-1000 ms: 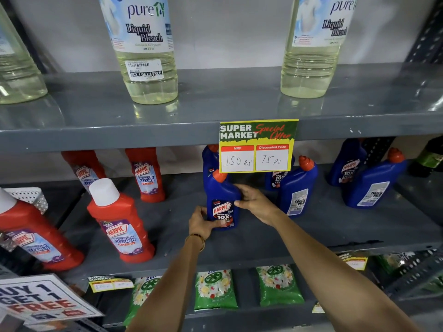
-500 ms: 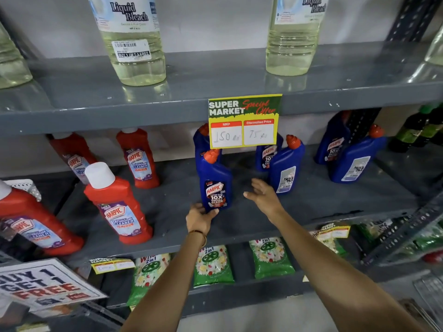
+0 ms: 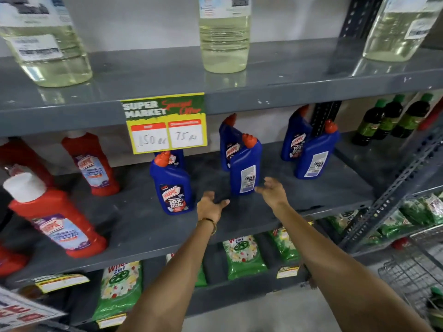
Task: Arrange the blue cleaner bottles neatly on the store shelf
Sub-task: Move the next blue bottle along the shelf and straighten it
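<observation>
Several blue cleaner bottles with orange caps stand on the grey middle shelf (image 3: pixel 311 200). One blue bottle (image 3: pixel 173 188) stands front-facing at the left, with another behind it under the price tag. A middle bottle (image 3: pixel 245 168) shows its back label, with one (image 3: pixel 227 144) behind it. Two more (image 3: pixel 314 156) (image 3: pixel 296 137) stand at the right. My left hand (image 3: pixel 211 207) hovers open over the shelf between the left and middle bottles. My right hand (image 3: pixel 272 191) is open, fingertips just beside the middle bottle's base, holding nothing.
Red cleaner bottles (image 3: pixel 55 219) stand at the left of the same shelf. Clear bleach bottles (image 3: pixel 224 37) sit on the shelf above, where a yellow price tag (image 3: pixel 166 124) hangs. Green pouches (image 3: pixel 242 257) lie below. Dark green bottles (image 3: pixel 388 118) and a metal upright (image 3: pixel 393 188) are at the right.
Both hands let go of the left blue bottle and moved right towards the middle bottle. The view has shifted to the right and down.
</observation>
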The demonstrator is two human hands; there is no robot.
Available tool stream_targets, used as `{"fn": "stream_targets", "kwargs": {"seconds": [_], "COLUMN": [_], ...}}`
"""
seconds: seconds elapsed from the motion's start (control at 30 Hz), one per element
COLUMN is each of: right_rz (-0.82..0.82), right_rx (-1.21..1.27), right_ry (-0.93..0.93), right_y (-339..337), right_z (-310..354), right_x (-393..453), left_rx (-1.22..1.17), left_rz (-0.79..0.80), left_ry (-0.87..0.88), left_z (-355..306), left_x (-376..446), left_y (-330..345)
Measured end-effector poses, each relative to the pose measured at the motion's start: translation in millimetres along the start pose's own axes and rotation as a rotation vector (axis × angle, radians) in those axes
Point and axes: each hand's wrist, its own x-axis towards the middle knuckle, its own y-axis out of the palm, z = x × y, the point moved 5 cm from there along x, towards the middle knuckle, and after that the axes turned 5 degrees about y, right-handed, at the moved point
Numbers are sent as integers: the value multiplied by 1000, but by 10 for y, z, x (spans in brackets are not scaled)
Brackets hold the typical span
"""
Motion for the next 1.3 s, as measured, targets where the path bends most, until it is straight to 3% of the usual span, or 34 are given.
{"fn": "stream_targets", "kwargs": {"seconds": [0.27,0.43,0.77,1.0,1.17,1.23,1.3], "right_rz": [305,452,529,618,490,472,469], "right_rx": [-78,-95,-35,98,169,159,150], "right_ry": [-114,-205,-286,-345,-310,-294,-301], "right_y": [-132,-87,-78,-70,33,23,-20], "right_z": [285,367,387,582,578,552,545], "right_x": [638,620,613,413,417,423,411], "left_rx": [-34,-31,-53,-64,132,135,11], "left_rz": [105,98,19,-132,-220,-179,-41], "left_ry": [82,74,125,228,307,309,264], "left_z": [-539,-491,-510,-676,-794,-754,-689], "left_x": [431,504,426,279,118,132,199], "left_y": [511,600,572,528,557,546,528]}}
